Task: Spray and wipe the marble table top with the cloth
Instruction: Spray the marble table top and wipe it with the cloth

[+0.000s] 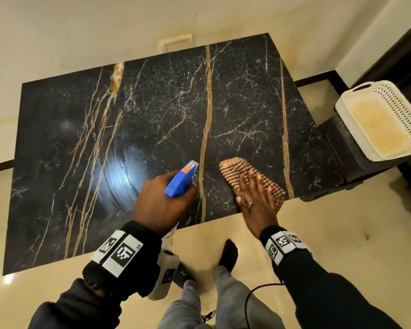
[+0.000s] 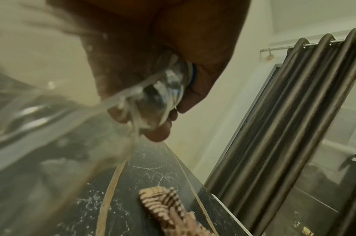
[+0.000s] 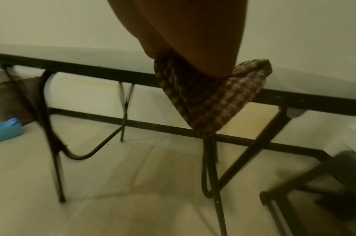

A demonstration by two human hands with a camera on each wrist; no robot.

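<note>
1. Here our left hand [image 1: 163,200] grips the spray bottle [image 1: 181,178], nozzle aimed toward 12 o'clock over the marble table top [image 1: 152,110].
2. Our right hand [image 1: 256,200], fingers straight, presses the checked cloth [image 1: 237,169] flat near the table's 5 o'clock edge.
3. A white basket [image 1: 342,108] sits at 3 o'clock.

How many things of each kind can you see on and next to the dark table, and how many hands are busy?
Hands: 2, the left hand grips the blue-headed clear spray bottle, the right hand presses flat on the cloth
Spray bottles: 1
Brown-and-cream checked cloths: 1
Black gold-veined marble tables: 1
White perforated plastic baskets: 1
Total: 6
</note>
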